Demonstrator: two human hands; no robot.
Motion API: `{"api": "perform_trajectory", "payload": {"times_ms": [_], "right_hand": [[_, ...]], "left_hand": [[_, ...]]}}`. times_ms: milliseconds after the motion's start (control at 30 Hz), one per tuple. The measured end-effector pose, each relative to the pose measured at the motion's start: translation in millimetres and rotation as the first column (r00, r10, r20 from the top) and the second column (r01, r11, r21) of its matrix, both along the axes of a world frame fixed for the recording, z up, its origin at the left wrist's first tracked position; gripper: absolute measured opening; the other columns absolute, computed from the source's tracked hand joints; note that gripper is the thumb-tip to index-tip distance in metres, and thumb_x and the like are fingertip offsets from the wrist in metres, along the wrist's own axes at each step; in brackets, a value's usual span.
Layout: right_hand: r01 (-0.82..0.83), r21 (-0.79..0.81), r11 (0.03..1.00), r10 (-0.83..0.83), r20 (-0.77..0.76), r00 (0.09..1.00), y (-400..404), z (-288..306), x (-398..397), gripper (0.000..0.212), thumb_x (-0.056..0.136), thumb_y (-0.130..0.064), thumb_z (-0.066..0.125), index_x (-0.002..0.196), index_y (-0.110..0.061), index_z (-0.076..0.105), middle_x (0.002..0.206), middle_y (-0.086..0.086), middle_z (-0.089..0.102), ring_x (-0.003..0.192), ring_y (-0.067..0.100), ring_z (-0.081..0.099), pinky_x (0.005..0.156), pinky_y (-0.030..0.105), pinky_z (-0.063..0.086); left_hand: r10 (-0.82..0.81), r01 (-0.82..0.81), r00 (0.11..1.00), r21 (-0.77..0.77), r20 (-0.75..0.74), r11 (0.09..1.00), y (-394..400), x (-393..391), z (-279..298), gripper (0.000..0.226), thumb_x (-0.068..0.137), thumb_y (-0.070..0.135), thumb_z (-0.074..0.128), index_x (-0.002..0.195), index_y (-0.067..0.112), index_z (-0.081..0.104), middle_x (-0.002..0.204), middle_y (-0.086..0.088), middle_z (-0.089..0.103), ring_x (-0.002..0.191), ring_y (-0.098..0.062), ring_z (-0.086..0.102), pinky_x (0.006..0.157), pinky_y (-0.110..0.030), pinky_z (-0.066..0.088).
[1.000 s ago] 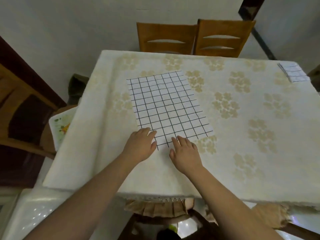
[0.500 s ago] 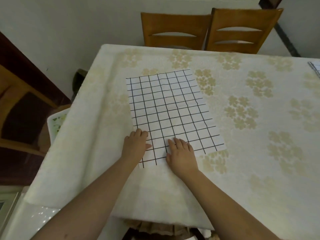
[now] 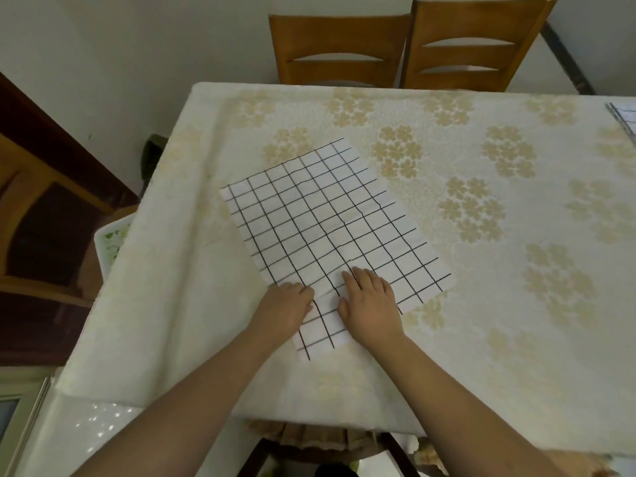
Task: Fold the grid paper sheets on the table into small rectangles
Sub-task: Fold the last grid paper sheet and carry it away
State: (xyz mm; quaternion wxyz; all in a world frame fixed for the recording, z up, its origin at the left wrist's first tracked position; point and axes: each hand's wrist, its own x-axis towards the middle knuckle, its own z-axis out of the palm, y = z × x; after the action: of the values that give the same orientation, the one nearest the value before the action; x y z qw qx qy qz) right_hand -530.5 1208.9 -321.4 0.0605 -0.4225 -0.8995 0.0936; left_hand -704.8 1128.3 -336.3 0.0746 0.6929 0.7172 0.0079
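The sheet (image 3: 330,232) is now turned clockwise compared with half a second ago and lies askew near the table's (image 3: 481,356) front edge. It is pressed flat by the right hand (image 3: 370,304), fingers straight. Its near left edge is touched by the left hand (image 3: 285,309), whose fingers are curled. The paper is thin, creased, with black grid lines; the cloth is cream with flower prints.

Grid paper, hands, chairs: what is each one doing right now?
Grid paper sheet: unfolded, flat on the tablecloth, turned at an angle.
Left hand: resting on the sheet's near edge, fingers partly curled.
Right hand: fingers straight, flat on the sheet.
Second grid paper: at the table's far right, mostly out of view.
Chairs: at the table's far side.
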Motion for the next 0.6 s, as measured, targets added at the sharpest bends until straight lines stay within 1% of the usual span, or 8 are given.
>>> {"api": "perform_trajectory", "payload": {"times_ms": [133,267,333,367,433,467,533,600], "right_hand": [[-0.012,-0.003,1.0,0.012,-0.012,1.0,-6.4,-1.2,12.8,0.049,0.084,-0.033,0.037,0.121,-0.011,0.062,0.123,0.011,0.063,0.114,0.031,0.059,0.096,0.046,0.047],[-0.059,0.038,0.998,0.061,-0.058,0.996,-5.7,-8.5,20.7,0.036,0.081,-0.017,0.062,0.117,-0.012,0.064,0.117,0.009,0.065,0.109,0.031,0.061,0.093,0.045,0.047],[-0.085,0.037,0.996,0.088,-0.068,0.994,-2.8,-9.6,19.1,0.041,0.076,-0.013,0.071,0.117,-0.012,0.065,0.115,0.009,0.066,0.106,0.031,0.062,0.093,0.045,0.046],[-0.099,0.037,0.994,0.101,-0.074,0.992,-1.1,-10.5,17.1,0.043,0.074,-0.012,0.074,0.116,-0.012,0.065,0.114,0.009,0.066,0.106,0.031,0.062,0.093,0.045,0.046],[-0.12,0.043,0.992,0.123,-0.085,0.989,1.9,-12.6,12.5,0.044,0.072,-0.011,0.076,0.114,-0.012,0.067,0.113,0.01,0.067,0.104,0.032,0.063,0.092,0.045,0.047],[-0.131,0.048,0.99,0.135,-0.091,0.987,4.0,-12.9,9.5,0.043,0.072,-0.01,0.076,0.114,-0.012,0.067,0.112,0.009,0.067,0.103,0.032,0.063,0.091,0.045,0.047],[-0.147,0.044,0.988,0.151,-0.113,0.982,10.3,-13.2,2.1,0.045,0.073,-0.01,0.075,0.117,-0.012,0.066,0.113,0.009,0.066,0.103,0.032,0.062,0.089,0.044,0.047],[-0.146,0.031,0.989,0.149,-0.111,0.983,16.5,-13.0,-6.1,0.049,0.077,-0.01,0.071,0.124,-0.012,0.06,0.118,0.009,0.064,0.106,0.031,0.059,0.091,0.044,0.045]], "left_hand": [[-0.114,0.114,0.993,-0.01,0.034,0.993,-28.7,34.9,1.1,0.023,0.07,0.023,0.081,0.069,0.02,0.058,0.063,0.005,0.056,0.056,-0.015,0.054,0.052,-0.026,0.041],[-0.131,0.133,0.991,-0.132,0.024,0.982,-55.1,39.4,5.9,0.025,0.067,0.028,0.083,0.072,0.022,0.059,0.069,0.007,0.057,0.063,-0.014,0.057,0.057,-0.027,0.041],[-0.09,0.097,0.995,-0.233,0.038,0.968,-63.3,34.3,14.7,0.017,0.084,0.035,0.068,0.087,0.02,0.062,0.088,0.003,0.06,0.083,-0.017,0.058,0.07,-0.031,0.039],[-0.041,0.052,0.998,-0.289,0.044,0.956,-65.3,29.8,17.9,0.022,0.091,0.04,0.057,0.094,0.019,0.061,0.097,0.001,0.058,0.091,-0.018,0.055,0.075,-0.032,0.037],[0.078,-0.042,0.993,-0.341,0.092,0.939,-64.2,22.1,23.7,0.032,0.095,0.048,0.046,0.096,0.019,0.059,0.099,0.0,0.056,0.093,-0.019,0.054,0.076,-0.033,0.038],[0.14,-0.098,0.983,-0.297,0.123,0.95,-61.8,18.4,24.9,0.032,0.095,0.049,0.046,0.095,0.019,0.059,0.097,0.0,0.056,0.09,-0.019,0.055,0.075,-0.033,0.04],[0.235,-0.217,0.955,-0.116,0.18,0.969,-56.4,9.4,20.7,0.027,0.093,0.043,0.053,0.096,0.017,0.059,0.094,-0.001,0.057,0.086,-0.021,0.057,0.071,-0.033,0.042],[0.316,-0.331,0.927,0.043,0.203,0.943,-50.2,1.2,11.4,0.021,0.087,0.034,0.065,0.098,0.016,0.063,0.093,-0.004,0.06,0.082,-0.024,0.058,0.068,-0.034,0.045]]}}
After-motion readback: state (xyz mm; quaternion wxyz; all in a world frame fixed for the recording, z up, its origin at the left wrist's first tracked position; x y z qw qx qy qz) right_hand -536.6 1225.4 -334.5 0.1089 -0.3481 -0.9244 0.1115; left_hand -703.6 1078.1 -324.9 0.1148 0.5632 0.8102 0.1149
